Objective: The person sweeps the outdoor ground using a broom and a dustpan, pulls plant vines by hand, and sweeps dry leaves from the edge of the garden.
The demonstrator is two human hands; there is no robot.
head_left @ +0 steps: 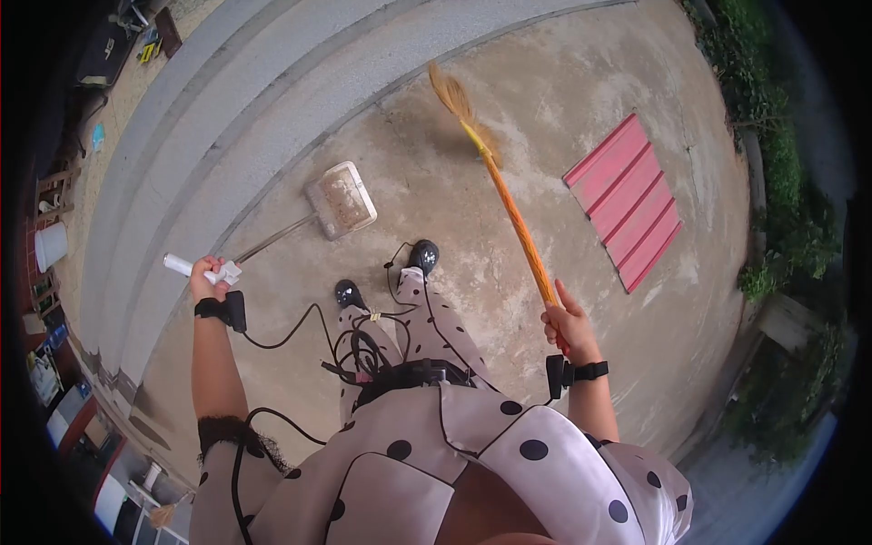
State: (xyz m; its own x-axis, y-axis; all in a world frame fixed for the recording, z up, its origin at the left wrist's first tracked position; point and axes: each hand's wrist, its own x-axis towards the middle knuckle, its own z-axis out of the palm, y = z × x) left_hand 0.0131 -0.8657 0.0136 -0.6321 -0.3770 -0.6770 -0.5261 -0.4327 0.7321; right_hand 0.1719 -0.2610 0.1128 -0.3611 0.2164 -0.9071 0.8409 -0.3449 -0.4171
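Left grip: fingers (221, 275) of the left grip (215, 274) wrapped round the white handle (178, 264) of the dustpan (341, 200).
Right grip: the right grip (568, 325) curled about the orange stick of the broom (518, 218), near its red end, thumb pointing up along the stick.
Wrists: one black strap (211, 308) on the left, another black strap (589, 371) on the right, each with a cable leading off.
Dustpan: ahead of the feet, near the lowest step, its pan pale-rimmed and dirty inside; I cannot tell whether it touches the ground.
Broom: slanting forward from the right grip, straw bristles (450, 95) well apart from the pan; contact with the ground unclear.
Clothing: pale, black-spotted outfit (509, 454); glossy black shoes (425, 256).
Waist: black cables (359, 350), looped in front.
Ground: stained concrete (490, 291).
Right side: ribbed red sheet (627, 204) lying flat, apart from the broom; green plants (790, 154) farther out.
Left side: curved grey steps (272, 91); beyond them, a white bucket (52, 247).
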